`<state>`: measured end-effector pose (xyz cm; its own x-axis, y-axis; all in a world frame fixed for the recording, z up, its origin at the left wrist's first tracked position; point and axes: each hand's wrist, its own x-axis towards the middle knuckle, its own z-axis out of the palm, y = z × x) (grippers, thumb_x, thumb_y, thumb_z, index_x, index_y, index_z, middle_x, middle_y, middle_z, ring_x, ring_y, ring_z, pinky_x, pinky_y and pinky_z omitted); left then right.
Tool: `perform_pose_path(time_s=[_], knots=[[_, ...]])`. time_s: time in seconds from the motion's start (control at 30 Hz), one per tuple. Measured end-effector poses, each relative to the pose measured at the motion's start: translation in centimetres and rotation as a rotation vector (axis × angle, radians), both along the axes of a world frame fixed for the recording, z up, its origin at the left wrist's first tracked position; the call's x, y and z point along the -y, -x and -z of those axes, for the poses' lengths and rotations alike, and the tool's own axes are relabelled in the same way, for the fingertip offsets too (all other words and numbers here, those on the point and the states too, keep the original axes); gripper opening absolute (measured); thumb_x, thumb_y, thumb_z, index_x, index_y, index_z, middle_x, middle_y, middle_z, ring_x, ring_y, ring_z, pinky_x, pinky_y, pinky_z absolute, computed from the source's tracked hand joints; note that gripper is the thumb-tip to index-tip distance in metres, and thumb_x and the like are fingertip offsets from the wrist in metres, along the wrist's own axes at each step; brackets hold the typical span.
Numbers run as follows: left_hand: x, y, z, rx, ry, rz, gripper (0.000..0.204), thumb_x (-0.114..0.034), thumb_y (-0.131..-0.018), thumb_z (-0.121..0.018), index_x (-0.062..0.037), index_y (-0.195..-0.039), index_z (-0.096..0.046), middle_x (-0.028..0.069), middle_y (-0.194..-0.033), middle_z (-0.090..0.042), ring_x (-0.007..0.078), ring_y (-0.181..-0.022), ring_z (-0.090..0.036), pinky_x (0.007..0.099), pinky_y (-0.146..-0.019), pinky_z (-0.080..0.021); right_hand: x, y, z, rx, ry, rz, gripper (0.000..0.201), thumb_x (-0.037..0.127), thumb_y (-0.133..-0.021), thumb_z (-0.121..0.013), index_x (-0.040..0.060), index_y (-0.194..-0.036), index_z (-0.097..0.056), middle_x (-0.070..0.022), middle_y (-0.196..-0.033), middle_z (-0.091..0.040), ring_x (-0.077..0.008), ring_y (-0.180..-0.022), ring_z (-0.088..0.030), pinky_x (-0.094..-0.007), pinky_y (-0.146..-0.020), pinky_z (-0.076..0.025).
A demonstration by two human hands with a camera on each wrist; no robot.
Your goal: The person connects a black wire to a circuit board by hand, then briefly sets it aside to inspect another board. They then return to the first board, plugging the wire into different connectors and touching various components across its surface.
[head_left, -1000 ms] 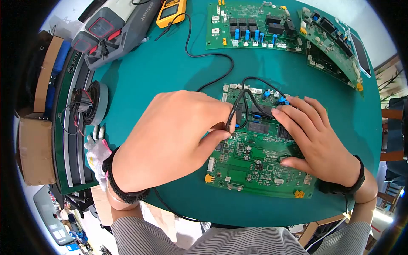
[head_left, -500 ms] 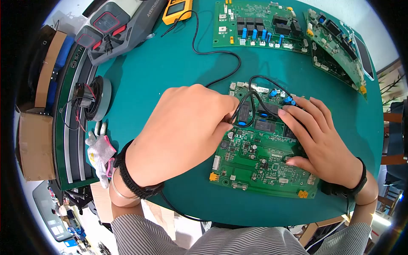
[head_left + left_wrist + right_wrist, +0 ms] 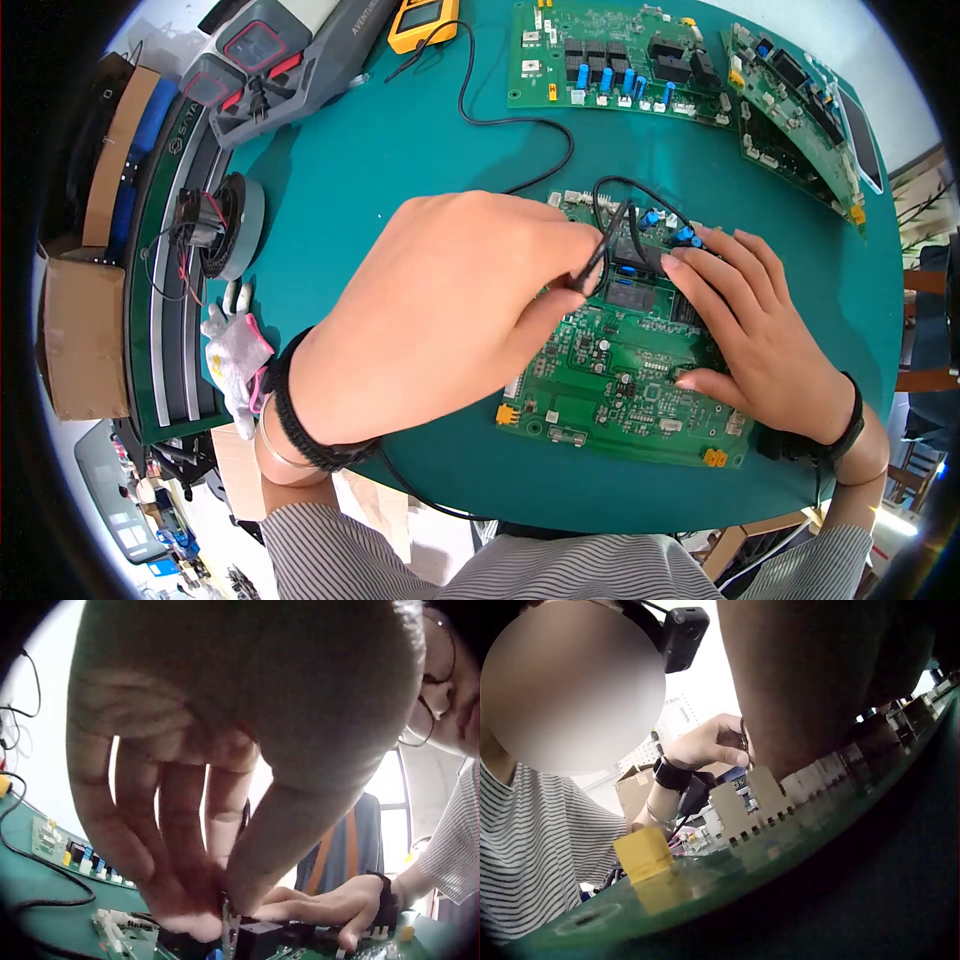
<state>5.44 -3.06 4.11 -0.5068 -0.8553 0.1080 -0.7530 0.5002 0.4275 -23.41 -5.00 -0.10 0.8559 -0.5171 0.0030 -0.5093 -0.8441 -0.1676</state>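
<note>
A green circuit board (image 3: pixel 640 405) lies on the green table, with white connectors, blue capacitors and black relays along its far side. My left hand (image 3: pixel 450 290) is over the board's left part, pinching a thin black cable (image 3: pixel 571 150) between thumb and forefinger. Part of the cable loops up over the relays and passes near the right fingers. In the left wrist view the fingertips of the left hand come down close among the relays; what the cable ends in is hidden. With fingers spread, my right hand (image 3: pixel 745 320) rests on the board's right side.
A yellow meter (image 3: pixel 422 24) sits at the back, the cable near it. Another circuit board (image 3: pixel 620 95) lies behind, with more boards (image 3: pixel 800 130) and a phone (image 3: pixel 860 140) at right. At left are a round motor (image 3: pixel 235 225), a glove (image 3: pixel 238 355) and a grey-red tool case (image 3: pixel 260 110).
My left hand has shifted right across the board with the cable between its fingers, after the view itself slid slightly. The right hand stays in place on the board.
</note>
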Motion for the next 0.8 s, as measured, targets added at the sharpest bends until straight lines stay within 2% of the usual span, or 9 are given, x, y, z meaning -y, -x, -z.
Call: perform_pose_path(time_s=[0.1,0.27,0.5,0.57,0.67,0.8], knots=[[-0.7,0.2,-0.4,-0.080,-0.128,0.025,0.014,-0.005,-0.079,-0.078,-0.0058,-0.087,-0.067,0.0096,-0.083,-0.069,0.0325,-0.078,-0.068,0.0431,-0.066,-0.050,0.0,0.1,0.0,-0.031,0.008,-0.004,0.090,0.055,-0.091,-0.065,0.0007,-0.157,-0.038,-0.0187,-0.154,-0.041,-0.0416,-0.148,-0.033,-0.0604,-0.123,-0.023],[-1.3,0.1,-0.4,0.086,-0.189,0.123,0.014,-0.010,-0.080,-0.079,-0.0087,-0.087,-0.067,0.0083,-0.077,-0.065,0.0324,-0.077,-0.066,0.0451,-0.067,-0.050,0.0,0.1,-0.2,-0.067,0.038,-0.019,0.088,0.055,-0.091,-0.063,0.0011,-0.157,-0.039,-0.0186,-0.154,-0.042,-0.0415,-0.148,-0.033,-0.0602,-0.123,-0.023],[-1.3,-0.2,-0.6,0.096,-0.241,0.153,0.016,-0.010,-0.078,-0.079,-0.0093,-0.087,-0.066,0.0075,-0.075,-0.065,0.0324,-0.077,-0.066,0.0447,-0.066,-0.050,0.0,0.1,-0.4,-0.060,0.015,-0.012,0.085,0.053,-0.092,-0.063,0.0022,-0.157,-0.040,-0.0177,-0.154,-0.043,-0.0414,-0.148,-0.033,-0.0603,-0.123,-0.023],[-1.3,-0.4,-0.6,0.220,-0.260,0.175,0.016,-0.010,-0.078,-0.079,-0.0092,-0.088,-0.067,0.0076,-0.075,-0.065,0.0320,-0.076,-0.066,0.0446,-0.066,-0.049,0.0,0.1,-0.4,-0.059,0.011,-0.013,0.085,0.052,-0.092,-0.063,0.0023,-0.157,-0.040,-0.0175,-0.155,-0.043,-0.0414,-0.148,-0.033,-0.0603,-0.123,-0.023],[-1.0,-0.2,-0.4,0.142,-0.180,0.180,0.016,-0.010,-0.078,-0.078,-0.0093,-0.088,-0.066,0.0075,-0.074,-0.064,0.0317,-0.075,-0.065,0.0450,-0.066,-0.049,0.0,0.1,-0.3,-0.060,0.004,-0.008,0.085,0.052,-0.092,-0.064,0.0022,-0.156,-0.040,-0.0174,-0.155,-0.043,-0.0412,-0.148,-0.033,-0.0606,-0.123,-0.023],[-1.0,0.1,0.0,0.136,-0.217,0.200,0.016,-0.010,-0.078,-0.077,-0.0095,-0.088,-0.065,0.0074,-0.072,-0.062,0.0317,-0.075,-0.064,0.0453,-0.067,-0.049,0.0,0.0,-0.3,-0.048,0.004,-0.012,0.084,0.051,-0.091,-0.064,0.0021,-0.156,-0.040,-0.0176,-0.155,-0.043,-0.0415,-0.148,-0.033,-0.0611,-0.123,-0.023]])
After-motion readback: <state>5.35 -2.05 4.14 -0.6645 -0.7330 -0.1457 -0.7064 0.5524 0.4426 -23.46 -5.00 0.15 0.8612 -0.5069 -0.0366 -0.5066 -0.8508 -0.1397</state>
